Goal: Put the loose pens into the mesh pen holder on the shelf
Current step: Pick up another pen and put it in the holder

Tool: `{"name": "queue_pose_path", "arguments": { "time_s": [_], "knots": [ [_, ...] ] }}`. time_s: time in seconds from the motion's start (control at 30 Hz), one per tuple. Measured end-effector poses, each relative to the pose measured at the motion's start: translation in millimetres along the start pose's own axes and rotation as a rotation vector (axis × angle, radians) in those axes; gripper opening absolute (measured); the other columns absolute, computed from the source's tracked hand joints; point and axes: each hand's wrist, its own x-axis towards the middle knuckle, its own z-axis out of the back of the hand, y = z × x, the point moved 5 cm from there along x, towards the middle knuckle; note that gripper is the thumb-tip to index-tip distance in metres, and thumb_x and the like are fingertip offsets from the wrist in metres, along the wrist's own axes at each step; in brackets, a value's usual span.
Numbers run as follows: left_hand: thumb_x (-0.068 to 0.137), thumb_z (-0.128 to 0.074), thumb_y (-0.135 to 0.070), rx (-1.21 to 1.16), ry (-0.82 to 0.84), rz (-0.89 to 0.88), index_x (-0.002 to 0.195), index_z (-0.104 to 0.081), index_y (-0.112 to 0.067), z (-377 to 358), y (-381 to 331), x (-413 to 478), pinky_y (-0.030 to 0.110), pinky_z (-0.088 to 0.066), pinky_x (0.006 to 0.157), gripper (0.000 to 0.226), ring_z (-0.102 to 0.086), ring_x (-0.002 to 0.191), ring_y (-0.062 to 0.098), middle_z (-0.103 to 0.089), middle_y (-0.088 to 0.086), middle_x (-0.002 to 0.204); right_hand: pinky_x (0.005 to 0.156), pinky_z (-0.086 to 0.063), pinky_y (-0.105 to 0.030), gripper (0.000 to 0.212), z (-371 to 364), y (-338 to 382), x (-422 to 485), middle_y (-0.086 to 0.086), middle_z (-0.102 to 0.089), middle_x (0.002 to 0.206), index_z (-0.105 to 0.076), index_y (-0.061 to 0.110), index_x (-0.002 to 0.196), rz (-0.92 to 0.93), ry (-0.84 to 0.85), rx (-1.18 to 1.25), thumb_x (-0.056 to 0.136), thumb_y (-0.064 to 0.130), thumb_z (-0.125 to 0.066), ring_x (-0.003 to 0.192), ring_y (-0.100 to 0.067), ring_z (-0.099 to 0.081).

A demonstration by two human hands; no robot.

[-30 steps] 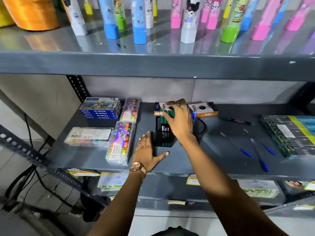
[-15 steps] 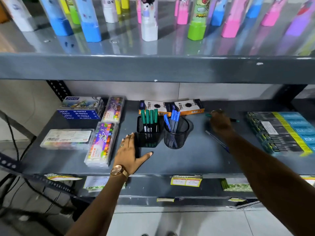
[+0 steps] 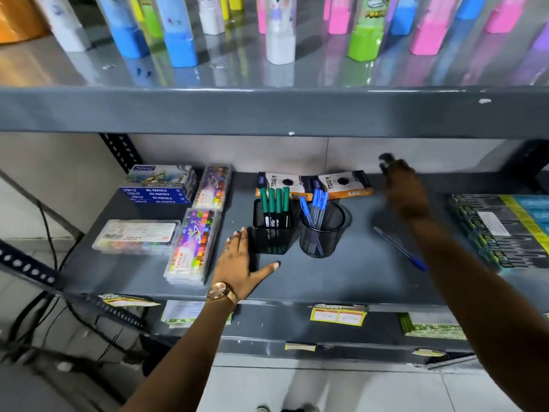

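Two black mesh holders stand mid-shelf: a square holder with green pens and a round holder with blue pens. My left hand lies flat and open on the shelf, touching the square holder's left side. My right hand is blurred and raised near the shelf's back, right of the holders. Its fingers are curled on a dark thin thing, seemingly the green pen. One loose blue pen lies beside my right forearm, which hides the shelf behind it.
Oil pastel boxes, colour cases and a clear case fill the left of the shelf. Orange-black boxes lie behind the holders. Stacked packs sit at right. The upper shelf edge hangs low overhead.
My right hand left the square holder, reached right to the lone green pen and has lifted from that spot; the pen no longer shows there. My left hand stayed put.
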Motion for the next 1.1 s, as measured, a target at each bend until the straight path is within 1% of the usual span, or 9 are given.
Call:
{"name": "queue_pose_path", "arguments": {
  "time_s": [0.17,0.23,0.3,0.37,0.47,0.6,0.7,0.93,1.1],
  "knots": [
    [0.066,-0.043,-0.085,0.004,-0.004,-0.002,0.149,-0.013,-0.01,0,-1,0,0.039,-0.023,0.117,0.117,-0.023,0.143,0.027,-0.027,0.013,0.155,0.083,-0.054,-0.047,0.025,96,55,-22,-0.033,-0.072,0.093,-0.066,-0.016,0.091,-0.07,-0.494,0.458,0.09,0.008,-0.059,0.086,-0.043,-0.07],
    [0.066,-0.043,-0.086,0.002,-0.002,-0.004,0.149,-0.013,-0.01,-1,-2,0,0.039,-0.023,0.117,0.117,-0.024,0.143,0.027,-0.027,0.013,0.155,0.078,-0.06,-0.03,0.015,100,94,-33,-0.019,-0.075,0.088,-0.068,-0.015,0.087,-0.064,-0.47,0.807,0.085,-0.001,-0.066,0.078,-0.016,-0.075],
    [0.066,-0.043,-0.085,0.004,0.006,-0.007,0.149,-0.014,-0.009,-4,-4,2,0.039,-0.024,0.116,0.116,-0.025,0.142,0.028,-0.028,0.013,0.154,0.058,-0.053,-0.006,0.007,86,137,-33,-0.001,-0.073,0.073,-0.065,-0.005,0.081,-0.063,-0.336,1.093,0.081,-0.012,-0.065,0.057,0.012,-0.066],
    [0.068,-0.045,-0.083,0.019,-0.019,-0.019,0.148,-0.016,-0.008,2,0,-1,0.038,-0.023,0.116,0.114,-0.025,0.142,0.028,-0.029,0.014,0.154,0.056,-0.051,-0.003,0.017,72,188,-46,-0.003,-0.069,0.087,-0.063,0.005,0.092,0.052,-0.214,1.027,0.082,-0.01,-0.066,0.057,0.008,-0.064],
    [0.068,-0.047,-0.081,0.019,-0.01,-0.016,0.149,-0.017,-0.008,-1,0,1,0.037,-0.021,0.116,0.113,-0.022,0.144,0.027,-0.028,0.013,0.155,0.073,-0.055,-0.013,0.031,34,218,-59,-0.013,-0.064,0.109,-0.06,0.006,0.116,0.183,-0.069,0.82,0.086,-0.001,-0.065,0.079,-0.014,-0.067],
    [0.069,-0.046,-0.082,0.027,-0.003,-0.013,0.149,-0.015,-0.007,-1,-1,1,0.038,-0.021,0.116,0.113,-0.021,0.144,0.027,-0.026,0.014,0.155,0.084,-0.059,-0.041,0.028,-7,224,-67,-0.014,-0.06,0.113,-0.06,0.007,0.114,0.119,0.066,0.748,0.087,0.003,-0.065,0.091,-0.028,-0.069],
    [0.07,-0.046,-0.081,0.032,0.006,-0.011,0.149,-0.014,-0.007,0,-1,1,0.039,-0.021,0.116,0.112,-0.02,0.144,0.028,-0.025,0.014,0.156,0.086,-0.057,-0.047,0.032,-22,224,-71,-0.014,-0.058,0.117,-0.06,0.01,0.118,0.1,0.132,0.631,0.087,0.006,-0.066,0.093,-0.031,-0.066],
    [0.071,-0.048,-0.079,0.022,0.014,-0.009,0.15,-0.013,-0.009,0,-1,0,0.041,-0.021,0.116,0.111,-0.02,0.144,0.03,-0.023,0.015,0.156,0.087,-0.055,-0.041,0.041,-17,227,-71,-0.012,-0.053,0.122,-0.059,0.011,0.125,0.097,0.103,0.459,0.087,0.021,-0.069,0.103,-0.033,-0.063],
    [0.073,-0.044,-0.079,0.066,0.014,-0.021,0.148,-0.019,-0.009,0,-1,0,0.044,-0.026,0.116,0.106,-0.022,0.143,0.032,-0.025,0.014,0.155,0.082,-0.052,-0.039,0.033,5,185,-82,-0.016,-0.055,0.12,-0.061,0.009,0.118,-0.028,-0.079,0.518,0.091,0.028,-0.064,0.101,-0.036,-0.06]
  ]
}}
